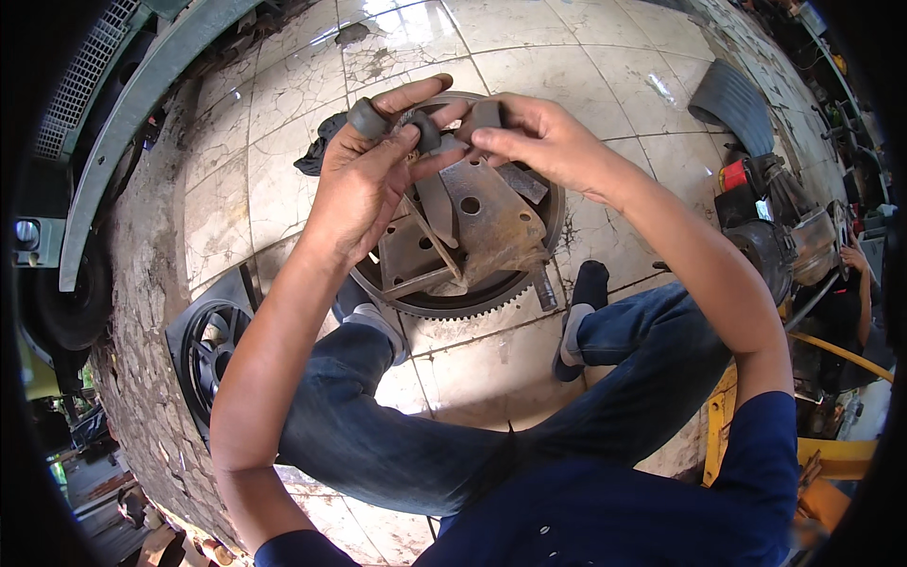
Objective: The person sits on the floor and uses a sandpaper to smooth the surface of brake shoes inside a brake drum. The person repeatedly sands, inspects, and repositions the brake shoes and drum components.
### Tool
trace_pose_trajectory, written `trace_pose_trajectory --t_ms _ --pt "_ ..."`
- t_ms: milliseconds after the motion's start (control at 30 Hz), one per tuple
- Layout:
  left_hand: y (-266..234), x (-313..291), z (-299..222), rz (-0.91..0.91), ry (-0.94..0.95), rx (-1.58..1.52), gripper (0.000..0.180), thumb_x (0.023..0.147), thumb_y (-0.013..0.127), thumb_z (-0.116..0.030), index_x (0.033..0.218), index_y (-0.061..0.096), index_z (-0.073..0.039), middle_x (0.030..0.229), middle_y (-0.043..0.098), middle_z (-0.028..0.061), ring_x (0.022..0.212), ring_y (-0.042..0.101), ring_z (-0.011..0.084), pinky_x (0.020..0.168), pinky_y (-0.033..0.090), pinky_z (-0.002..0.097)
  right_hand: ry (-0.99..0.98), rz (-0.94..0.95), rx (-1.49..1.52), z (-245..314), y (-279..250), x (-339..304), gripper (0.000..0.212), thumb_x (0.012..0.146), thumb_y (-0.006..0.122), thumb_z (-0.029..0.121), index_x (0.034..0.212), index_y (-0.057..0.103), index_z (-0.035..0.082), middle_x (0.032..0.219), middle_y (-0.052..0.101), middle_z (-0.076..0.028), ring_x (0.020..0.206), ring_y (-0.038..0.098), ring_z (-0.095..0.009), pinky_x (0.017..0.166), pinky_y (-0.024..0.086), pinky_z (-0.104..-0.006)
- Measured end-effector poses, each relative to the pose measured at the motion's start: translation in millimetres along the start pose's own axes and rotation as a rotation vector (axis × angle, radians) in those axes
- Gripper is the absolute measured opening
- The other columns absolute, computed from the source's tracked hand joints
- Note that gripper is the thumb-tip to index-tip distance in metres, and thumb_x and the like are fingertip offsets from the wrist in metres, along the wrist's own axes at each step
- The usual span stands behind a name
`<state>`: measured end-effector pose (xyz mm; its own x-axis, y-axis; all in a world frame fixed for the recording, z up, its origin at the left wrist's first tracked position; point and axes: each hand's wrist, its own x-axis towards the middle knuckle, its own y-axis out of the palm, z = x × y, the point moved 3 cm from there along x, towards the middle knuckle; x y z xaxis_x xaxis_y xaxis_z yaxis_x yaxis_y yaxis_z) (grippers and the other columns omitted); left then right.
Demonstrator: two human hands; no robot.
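Observation:
Above a toothed ring gear (477, 308) on the tiled floor, my hands are raised close together. My left hand (364, 180) is closed around dark, short cylindrical pieces that look like rubber bushings: one bushing (367, 119) is tucked by the thumb side and another bushing (424, 130) sits at the fingertips. Between the thumb and fingers of my right hand (539, 142) is a similar dark bushing (487, 115). Beneath them, a rusty metal bracket plate (496, 222) with holes and several flat metal pieces lie on the gear. The fingers partly hide the pieces.
A black fan in a square frame (194, 350) stands at my left. Black cloth (321, 142) lies beyond the gear. A ribbed dark curved part (735, 106) and machinery with a red part (734, 176) are at the right, near a yellow frame (831, 457) and another person's arm (864, 293).

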<state>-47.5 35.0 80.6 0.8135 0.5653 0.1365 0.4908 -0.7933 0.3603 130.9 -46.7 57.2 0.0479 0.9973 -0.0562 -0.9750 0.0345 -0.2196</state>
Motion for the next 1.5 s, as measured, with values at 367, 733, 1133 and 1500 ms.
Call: trace_pose_trajectory --t_ms 367,733,1133,1500 --pt "14 7 12 -0.108 -0.123 0.150 0.038 0.102 0.046 -0.009 0.140 0.046 -0.001 0.141 0.049 0.0151 0.118 0.059 0.0225 0.093 0.058 0.0336 -0.126 0.004 0.185 -3 15 6 0.044 0.089 0.073 0.025 0.125 0.056 0.005 0.112 0.066 -0.007 0.100 0.062 -0.014 0.084 0.053 -0.0297" --pt "-23 1 4 -0.026 -0.321 0.518 0.055 0.104 0.038 -0.042 0.144 0.044 -0.005 0.139 0.053 0.0129 0.125 0.053 0.0257 0.105 0.041 0.0434 -0.079 -0.087 -1.037 -44 -28 32 0.039 0.085 0.073 0.020 0.119 0.058 0.011 0.103 0.068 -0.014 0.096 0.067 -0.032 0.082 0.054 -0.0427" --pt "-27 -18 -8 0.106 -0.400 1.064 0.053 0.105 0.036 -0.046 0.141 0.052 -0.010 0.130 0.060 0.0187 0.125 0.055 0.0295 0.107 0.041 0.0378 -0.135 -0.001 -1.156 -58 -20 58 0.042 0.082 0.071 0.010 0.120 0.054 0.014 0.112 0.064 -0.012 0.100 0.064 -0.034 0.085 0.053 -0.0440" --pt "-20 -22 -13 0.154 -0.050 0.963 0.049 0.105 0.039 -0.042 0.139 0.053 -0.010 0.138 0.055 0.0112 0.130 0.050 0.0260 0.111 0.038 0.0392 -0.227 -0.104 -1.190 -58 -12 52 0.039 0.084 0.071 0.019 0.120 0.056 0.016 0.107 0.063 -0.012 0.101 0.065 -0.032 0.083 0.055 -0.0426"
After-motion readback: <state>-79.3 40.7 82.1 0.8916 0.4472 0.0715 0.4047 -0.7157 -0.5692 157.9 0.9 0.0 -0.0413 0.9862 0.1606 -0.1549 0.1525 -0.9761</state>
